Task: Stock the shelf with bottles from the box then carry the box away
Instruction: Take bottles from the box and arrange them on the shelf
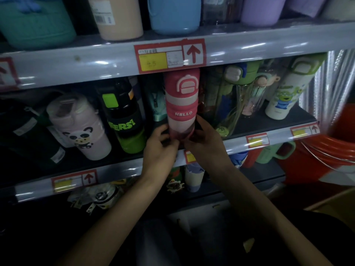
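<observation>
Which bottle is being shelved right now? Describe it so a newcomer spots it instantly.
Find the red price tag with the up arrow on the upper shelf edge. Directly below stands the pink bottle, its base held by the left hand and right hand. Only it reads "HELLO" on a red band.

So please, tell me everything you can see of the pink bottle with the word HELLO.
The pink bottle stands upright at the front edge of the middle shelf. It has a pink lid with a paler latch, pale and pink bands, HELLO in white, and a translucent pink base. The left hand and right hand hold its bottom.
</observation>
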`<state>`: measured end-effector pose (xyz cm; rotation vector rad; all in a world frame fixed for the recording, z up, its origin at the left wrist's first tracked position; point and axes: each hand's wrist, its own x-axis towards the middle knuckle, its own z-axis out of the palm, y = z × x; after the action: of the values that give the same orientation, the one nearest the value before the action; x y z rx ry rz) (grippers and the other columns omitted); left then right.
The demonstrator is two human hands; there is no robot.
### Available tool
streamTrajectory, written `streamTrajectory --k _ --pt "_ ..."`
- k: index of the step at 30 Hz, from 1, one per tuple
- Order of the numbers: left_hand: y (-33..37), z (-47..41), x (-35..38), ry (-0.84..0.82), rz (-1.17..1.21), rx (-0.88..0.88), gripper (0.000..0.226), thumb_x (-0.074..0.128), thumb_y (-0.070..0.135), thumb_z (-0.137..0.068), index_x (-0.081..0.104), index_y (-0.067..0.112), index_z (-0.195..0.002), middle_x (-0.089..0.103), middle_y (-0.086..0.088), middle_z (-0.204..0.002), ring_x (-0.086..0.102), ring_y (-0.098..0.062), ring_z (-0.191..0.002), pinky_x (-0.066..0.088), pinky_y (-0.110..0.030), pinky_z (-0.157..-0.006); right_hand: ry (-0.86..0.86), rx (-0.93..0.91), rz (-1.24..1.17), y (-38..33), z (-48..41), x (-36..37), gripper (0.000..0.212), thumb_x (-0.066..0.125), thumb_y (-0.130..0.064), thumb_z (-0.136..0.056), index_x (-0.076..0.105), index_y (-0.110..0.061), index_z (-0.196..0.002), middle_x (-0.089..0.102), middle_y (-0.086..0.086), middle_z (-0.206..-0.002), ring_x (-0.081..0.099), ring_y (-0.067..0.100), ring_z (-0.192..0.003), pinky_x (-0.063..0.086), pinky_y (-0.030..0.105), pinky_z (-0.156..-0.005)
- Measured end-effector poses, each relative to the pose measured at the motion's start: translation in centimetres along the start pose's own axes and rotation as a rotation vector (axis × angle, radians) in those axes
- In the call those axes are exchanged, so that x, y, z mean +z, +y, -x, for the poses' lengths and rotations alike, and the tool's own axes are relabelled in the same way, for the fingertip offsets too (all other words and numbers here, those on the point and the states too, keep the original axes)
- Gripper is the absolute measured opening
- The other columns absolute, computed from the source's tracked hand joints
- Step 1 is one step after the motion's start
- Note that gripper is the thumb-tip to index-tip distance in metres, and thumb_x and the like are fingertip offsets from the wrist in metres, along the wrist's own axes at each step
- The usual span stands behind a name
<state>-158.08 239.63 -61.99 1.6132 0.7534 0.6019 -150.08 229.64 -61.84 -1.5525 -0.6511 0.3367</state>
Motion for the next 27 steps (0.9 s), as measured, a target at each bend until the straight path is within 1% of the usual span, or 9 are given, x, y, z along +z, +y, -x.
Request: streamTrajectory --k 5,8,10,12,14,19,22,25,27 --pt "0.6 0.3 -0.5 0.007 -0.01 0.008 0.047 0.062 0.003 -0.092 0.057 0.023 -0.135 0.065 0.008 -0.112 0.067 -0.013 -0.102 0.056 -0.043 -0.095 0.036 0.033 0.047 -0.3 0.4 -0.7 0.046 0.078 -0.015 -0.08 0.062 -0.036 -0.117 0.075 -0.009 -0.104 0.071 0.008 -0.1 0.057 0.035 -0.091" --pt "0.8 1.1 -0.8 0.024 -0.085 0.066 0.046 0.065 0.008 -0.092 0.056 0.023 -0.135 0.063 0.005 -0.118 0.061 0.002 -0.094 0.053 -0.022 -0.084 0.039 0.073 0.057 -0.8 1.3 -1.6 0.051 0.078 -0.012 -0.085 0.055 -0.038 -0.123 0.069 -0.019 -0.103 0.068 0.005 -0.101 0.054 0.03 -0.09" --pt "0.6 1.9 -1.2 0.04 -0.166 0.135 0.046 0.068 0.013 -0.092 0.056 0.025 -0.135 0.062 0.007 -0.119 0.06 0.004 -0.095 0.048 -0.016 -0.081 0.058 0.112 0.087 -1.0 2.2 -2.4 0.059 0.078 -0.015 -0.086 0.053 -0.03 -0.137 0.062 -0.022 -0.104 0.065 0.012 -0.109 0.054 0.036 -0.096" --pt "0.5 2.9 -1.4 0.041 -0.243 0.223 0.045 0.069 0.02 -0.091 0.056 0.031 -0.133 0.061 0.012 -0.122 0.061 0.002 -0.101 0.051 -0.021 -0.086 0.086 0.128 0.121 -1.3 3.0 -3.3 0.064 0.078 -0.015 -0.086 0.052 -0.022 -0.144 0.063 -0.011 -0.114 0.063 0.018 -0.117 0.053 0.041 -0.1" --pt "0.7 3.7 -1.3 0.03 -0.28 0.303 0.04 0.069 0.024 -0.091 0.058 0.036 -0.127 0.061 0.015 -0.123 0.062 0.002 -0.104 0.053 -0.026 -0.088 0.121 0.109 0.17 -1.6 4.0 -4.5 0.06 0.077 -0.013 -0.087 0.054 -0.02 -0.142 0.062 -0.006 -0.117 0.061 0.016 -0.117 0.051 0.034 -0.097" --pt "2.0 5.0 1.5 -0.057 -0.228 0.432 0.033 0.069 0.023 -0.091 0.063 0.029 -0.123 0.065 0.01 -0.115 0.063 -0.001 -0.105 0.054 -0.034 -0.091 0.3 -0.002 0.281 -2.8 5.1 -7.7 0.037 0.079 -0.007 -0.083 0.067 -0.014 -0.118 0.07 -0.006 -0.103 0.067 0.013 -0.099 0.054 0.03 -0.09" --pt "2.6 5.1 3.9 -0.145 -0.201 0.416 0.037 0.07 0.027 -0.092 0.061 0.03 -0.128 0.064 0.015 -0.12 0.062 0.002 -0.109 0.055 -0.035 -0.096 0.375 -0.03 0.366 -3.0 4.0 -9.5 0.035 0.08 -0.007 -0.079 0.068 -0.012 -0.111 0.072 -0.003 -0.098 0.068 0.014 -0.093 0.055 0.032 -0.085" --pt "3.3 4.9 5.8 -0.232 -0.144 0.393 0.045 0.068 0.03 -0.094 0.056 0.031 -0.137 0.06 0.019 -0.129 0.059 0.007 -0.113 0.054 -0.033 -0.099 0.383 -0.005 0.436 -2.5 2.6 -10.5 0.045 0.081 -0.017 -0.078 0.064 -0.013 -0.119 0.072 0.002 -0.107 0.068 0.018 -0.1 0.053 0.034 -0.084" --pt "3.6 4.4 6.9 -0.252 -0.129 0.397 0.057 0.066 0.037 -0.093 0.046 0.033 -0.146 0.053 0.018 -0.141 0.055 0.006 -0.12 0.051 -0.03 -0.1 0.358 0.032 0.431 -2.0 2.0 -10.8 0.047 0.082 -0.016 -0.079 0.062 -0.01 -0.121 0.072 0.004 -0.109 0.068 0.02 -0.102 0.05 0.031 -0.08"
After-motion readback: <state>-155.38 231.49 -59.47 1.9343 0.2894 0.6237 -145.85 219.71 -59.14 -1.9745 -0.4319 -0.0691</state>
